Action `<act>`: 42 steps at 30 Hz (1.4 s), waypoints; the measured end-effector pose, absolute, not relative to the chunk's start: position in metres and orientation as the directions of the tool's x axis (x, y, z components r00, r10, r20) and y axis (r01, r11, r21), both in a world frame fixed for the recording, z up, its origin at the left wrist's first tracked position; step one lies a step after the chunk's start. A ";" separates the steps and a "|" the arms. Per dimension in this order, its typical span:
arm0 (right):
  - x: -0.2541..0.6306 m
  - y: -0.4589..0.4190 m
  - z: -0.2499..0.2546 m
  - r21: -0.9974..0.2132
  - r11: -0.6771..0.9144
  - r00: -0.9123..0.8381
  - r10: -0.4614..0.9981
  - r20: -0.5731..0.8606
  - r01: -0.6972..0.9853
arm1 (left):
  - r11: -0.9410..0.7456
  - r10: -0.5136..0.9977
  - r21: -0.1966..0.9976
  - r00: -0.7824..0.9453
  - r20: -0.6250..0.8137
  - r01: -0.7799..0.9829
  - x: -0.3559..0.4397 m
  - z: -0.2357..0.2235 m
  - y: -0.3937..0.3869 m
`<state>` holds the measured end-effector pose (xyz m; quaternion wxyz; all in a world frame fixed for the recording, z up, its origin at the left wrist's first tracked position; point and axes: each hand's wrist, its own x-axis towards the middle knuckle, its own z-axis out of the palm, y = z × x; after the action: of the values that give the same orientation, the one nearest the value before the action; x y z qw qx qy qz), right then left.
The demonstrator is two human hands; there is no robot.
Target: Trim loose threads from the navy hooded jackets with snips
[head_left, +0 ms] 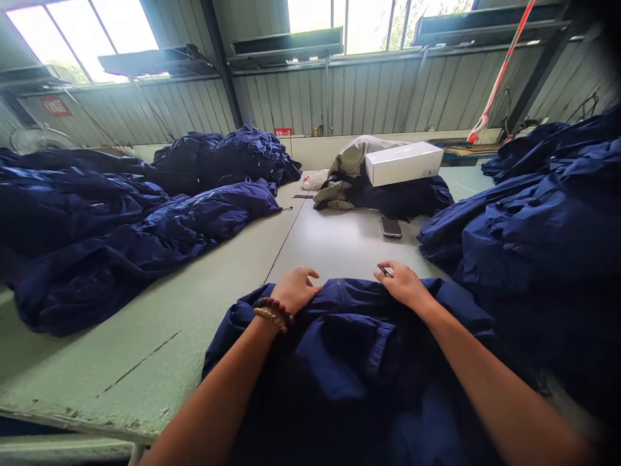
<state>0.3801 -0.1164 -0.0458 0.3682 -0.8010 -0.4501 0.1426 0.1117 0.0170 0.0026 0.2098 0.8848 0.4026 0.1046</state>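
Note:
A navy nylon garment (349, 349) lies bunched on the pale green table (136, 362) right in front of me. My left hand (295, 289) rests with its fingers apart on the garment's upper edge, and two bead bracelets circle that wrist. My right hand (402, 285) lies on the same garment, pinching a small dark tool (385, 270) between its fingers. The tool's exact kind is too small to tell.
Large heaps of navy garments (121, 220) cover the table's left side, and another heap (533, 226) rises on the right. A black phone (391, 227) lies ahead of my hands. Beyond it, a white box (404, 163) sits on a dark bundle of cloth (383, 197).

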 end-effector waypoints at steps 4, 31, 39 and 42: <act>0.375 -0.130 -0.033 -0.806 -0.292 0.253 0.950 -0.183 0.515 | -0.610 0.641 0.397 0.721 -0.261 0.686 0.103 0.015 0.011; 0.378 -0.118 -0.064 -0.633 -0.195 0.519 0.767 0.378 0.749 | -0.703 0.693 0.270 0.719 0.056 0.658 0.121 -0.007 0.011; 0.365 -0.125 -0.055 -0.472 -0.269 0.463 0.808 0.363 0.840 | -0.763 0.640 0.071 0.735 0.224 0.643 0.127 -0.005 -0.006; 0.352 -0.130 -0.046 -0.497 -0.126 0.432 0.702 0.567 0.858 | -0.905 0.426 0.164 0.852 0.304 0.394 0.135 -0.026 -0.002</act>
<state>0.3525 -0.1300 -0.0461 0.4027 -0.7440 -0.5242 -0.0973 0.1351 -0.0015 -0.0265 0.0478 0.9612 0.2132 0.1686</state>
